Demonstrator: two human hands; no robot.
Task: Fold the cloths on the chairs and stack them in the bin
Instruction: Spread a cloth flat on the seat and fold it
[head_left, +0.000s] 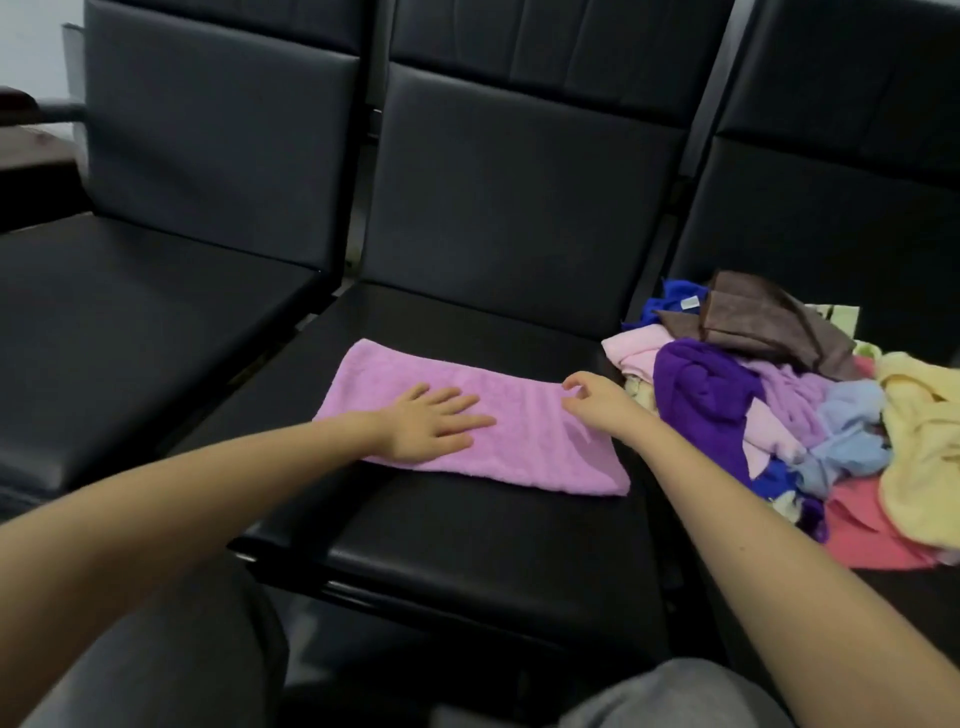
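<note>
From the head camera I see a lilac-pink cloth lying as a long folded strip across the seat of the middle black chair, running from the far left toward the near right. My left hand lies palm down on the left part of the strip, its fingers straight and spread apart, pressing the fabric flat. My right hand is at the strip's far right corner, its fingers loosely curled with thumb and forefinger close together. I cannot tell whether they pinch the edge or only hang over it.

On the right chair sits a loose pile of cloths, just beside the strip's right end. A brown cloth lies on top at the back, a dark purple cloth nearest the strip, a light blue cloth in the middle, a yellow cloth at the right edge and a coral cloth at the front. The left chair stands alongside.
</note>
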